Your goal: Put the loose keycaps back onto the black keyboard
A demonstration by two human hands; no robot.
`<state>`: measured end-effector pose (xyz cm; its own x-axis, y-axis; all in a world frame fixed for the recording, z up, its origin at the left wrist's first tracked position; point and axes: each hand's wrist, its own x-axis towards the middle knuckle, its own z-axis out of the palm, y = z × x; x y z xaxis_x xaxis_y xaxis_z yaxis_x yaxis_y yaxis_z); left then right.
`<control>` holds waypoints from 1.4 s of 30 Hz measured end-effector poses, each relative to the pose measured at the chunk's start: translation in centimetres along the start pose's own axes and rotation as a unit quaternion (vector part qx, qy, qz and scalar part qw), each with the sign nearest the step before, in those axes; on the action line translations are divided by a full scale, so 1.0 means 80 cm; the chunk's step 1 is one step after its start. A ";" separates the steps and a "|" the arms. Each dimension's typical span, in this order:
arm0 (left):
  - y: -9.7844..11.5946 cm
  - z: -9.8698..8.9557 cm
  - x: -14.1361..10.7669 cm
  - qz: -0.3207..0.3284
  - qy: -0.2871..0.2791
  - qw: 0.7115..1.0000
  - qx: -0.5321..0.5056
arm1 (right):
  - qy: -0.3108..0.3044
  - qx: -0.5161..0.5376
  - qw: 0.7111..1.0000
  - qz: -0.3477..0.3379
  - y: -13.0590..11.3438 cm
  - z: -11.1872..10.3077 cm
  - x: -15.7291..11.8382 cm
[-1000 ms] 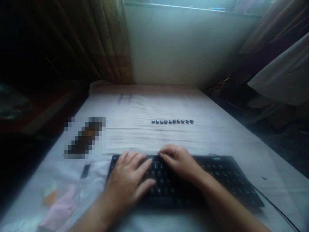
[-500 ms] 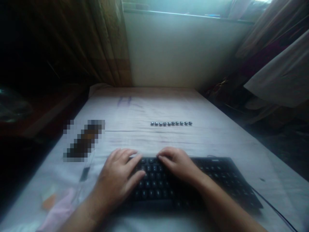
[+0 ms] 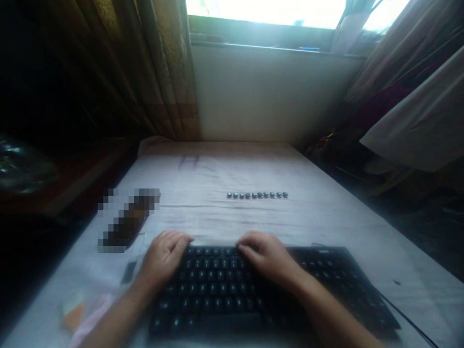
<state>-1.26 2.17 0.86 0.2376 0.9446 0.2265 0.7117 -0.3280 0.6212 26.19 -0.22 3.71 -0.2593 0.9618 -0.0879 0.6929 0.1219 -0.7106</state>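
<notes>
A black keyboard (image 3: 221, 289) lies on the pale cloth, its right part running beneath my right forearm. My left hand (image 3: 165, 253) is at its upper left corner, fingers pressed together; whether anything is between them is too small to tell. Over the top row of keys, my right hand (image 3: 266, 251) has its thumb and index finger bent close together at the back edge, and what they hold, if anything, cannot be made out. Beyond the keyboard, several small dark keycaps (image 3: 254, 195) stand in a straight row.
A blurred-out dark object (image 3: 128, 220) lies on the cloth (image 3: 203, 186) at the left, with a small dark rectangle (image 3: 129, 272) nearer me. A cable (image 3: 406, 316) trails off at the right. Curtains and a window (image 3: 268, 12) are behind.
My left hand has moved left, off the keys, and its spread fingers have come together. My right hand keeps its place on the keyboard. The view has tilted slightly up.
</notes>
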 end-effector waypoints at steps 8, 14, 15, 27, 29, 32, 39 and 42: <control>0.003 -0.001 -0.002 -0.031 0.014 0.999 -0.028 | -0.032 -0.034 0.999 0.013 -0.015 -0.012 0.002; 0.003 -0.001 -0.002 -0.034 0.015 0.999 -0.036 | 0.038 -0.208 0.977 -0.014 -0.016 -0.033 0.054; 0.002 0.000 -0.002 -0.033 0.015 0.999 -0.037 | 0.055 -0.223 0.973 -0.012 -0.014 -0.036 0.068; -0.002 0.001 -0.003 -0.024 0.018 0.999 -0.040 | 0.093 -0.306 0.947 -0.030 0.012 -0.036 0.157; -0.003 0.002 -0.003 -0.022 0.020 0.999 -0.039 | 0.092 -0.309 0.946 -0.032 0.013 -0.034 0.159; -0.005 0.003 -0.003 -0.017 0.023 0.999 -0.038 | 0.093 -0.311 0.945 -0.034 0.013 -0.030 0.162; -0.005 0.002 -0.005 -0.015 0.027 0.999 -0.033 | 0.111 -0.287 0.950 -0.046 0.010 -0.025 0.164; -0.005 0.002 -0.005 -0.012 0.025 0.999 -0.033 | 0.124 -0.265 0.954 -0.060 0.005 -0.025 0.152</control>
<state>-1.51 1.95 0.40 0.1859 0.9509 0.2473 0.6711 -0.3067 0.6749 24.67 12.05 3.75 -0.2364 0.9535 0.1870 0.9281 0.2785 -0.2471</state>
